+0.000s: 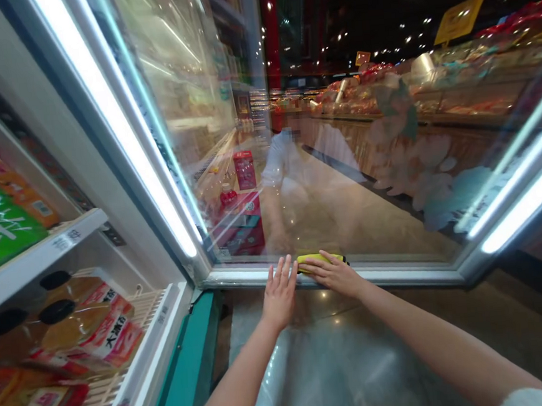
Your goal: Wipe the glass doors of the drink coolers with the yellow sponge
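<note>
Left hand [279, 297]: flat and open, fingers near straight and slightly apart, tips on the bottom rail [249, 278] of a glass door [351, 215]; nothing seen in its grasp. Right hand [335, 276], at about 2 o'clock of the left one: has hold of a yellow pad [325, 257], fingers laid long across it, keeping it at the top of the rail where rail meets glass; underside of the grip hidden. Pad could be cloth or sponge, cannot tell; its near end sits just beside the left fingertips, touching or not unclear. Clock directions from here on are from the hands. Arms come in from 7 and 4 o'clock. Shiny floor [325, 355] at 6. Door stands open, bright light strip [115, 124] at 10, another pair of bright strips at 2. Pale flower stickers [413, 160] on the glass toward 1. Faint reflection of a person in a light top at 12. Red box [245, 170] shows in the glass at 11; seen through or mirrored, cannot tell. Fridge shelves run along 8 to 9: bottles [92, 320] with black caps and brownish contents at 9, red packet [42, 396] at 8, green bag [0, 215] between 9 and 10 on the shelf above. Heaped shop counter [384, 94] at 1, yellow sign [460, 19] over it.
</note>
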A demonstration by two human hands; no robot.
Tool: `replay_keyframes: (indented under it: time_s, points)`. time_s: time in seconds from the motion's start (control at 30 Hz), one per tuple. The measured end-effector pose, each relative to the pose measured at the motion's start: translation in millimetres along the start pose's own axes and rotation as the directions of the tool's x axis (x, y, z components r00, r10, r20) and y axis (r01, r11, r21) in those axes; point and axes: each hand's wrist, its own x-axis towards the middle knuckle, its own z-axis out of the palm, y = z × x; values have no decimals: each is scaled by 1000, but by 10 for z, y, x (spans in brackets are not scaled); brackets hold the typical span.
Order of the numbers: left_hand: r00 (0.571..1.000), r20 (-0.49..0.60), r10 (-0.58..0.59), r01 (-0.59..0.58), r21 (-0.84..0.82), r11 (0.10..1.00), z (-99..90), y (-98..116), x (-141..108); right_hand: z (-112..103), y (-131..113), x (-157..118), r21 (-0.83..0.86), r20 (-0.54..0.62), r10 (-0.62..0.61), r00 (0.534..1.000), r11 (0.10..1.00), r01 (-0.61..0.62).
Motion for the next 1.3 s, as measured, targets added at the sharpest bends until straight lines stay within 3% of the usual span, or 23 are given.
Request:
replay_keyframes:
  time_s: [0.27, 0.5, 0.7, 0.83, 1.07, 1.3]
  points:
    - [987, -16, 158, -159, -17, 987, 33, 364, 392, -172, 232, -536, 28, -14, 68, 998, 997, -67]
    - [954, -98, 285, -285, 12, 958, 110, 669, 682, -313, 449, -998, -24, -66, 84, 994, 996, -86]
    - [950, -144, 276, -277, 12, 961, 214, 903, 787, -426, 573, -1446, -105, -66, 127, 990, 985, -133]
    - [960, -161, 228, -230, 4, 973, 239, 933, 780, -483, 582, -1652, -122, -79, 214, 974, 967, -223]
    - [971, -72, 227, -231, -58, 971, 179, 776, 718, -463, 407, -1546, -25, -58, 337, 940, 941, -338]
    - [974, 18, 227, -224, -92, 970, 133, 659, 636, -276, -27, -924, 123, 63, 381, 922, 914, -386]
